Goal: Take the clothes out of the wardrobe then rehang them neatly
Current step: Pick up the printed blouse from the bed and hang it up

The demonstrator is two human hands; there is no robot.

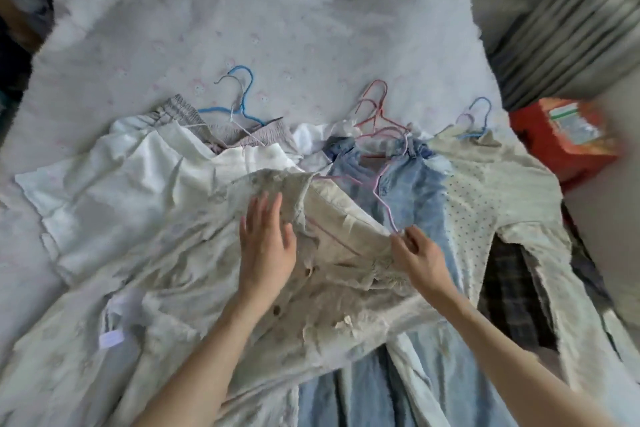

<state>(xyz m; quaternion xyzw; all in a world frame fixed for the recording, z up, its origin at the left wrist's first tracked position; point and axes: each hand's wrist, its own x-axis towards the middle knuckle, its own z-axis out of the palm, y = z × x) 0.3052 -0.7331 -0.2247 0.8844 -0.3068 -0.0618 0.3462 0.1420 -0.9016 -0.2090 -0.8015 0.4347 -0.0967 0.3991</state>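
At the frame's centre, the left hand (265, 246) lies flat, fingers straight, on the cream blouse (194, 288) — the right hand (417, 253) pinches its pink hanger (384, 208).

I see a bed (277, 28) filling most of the frame, its pale quilt faintly printed with pink flowers. At the upper right hang grey pleated curtains (561, 28), with an orange box (568, 135) just below them. Soft daylight.

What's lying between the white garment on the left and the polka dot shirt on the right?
In the head view, the denim garment on pink hangers lies between the white garment and polka dot shirt.
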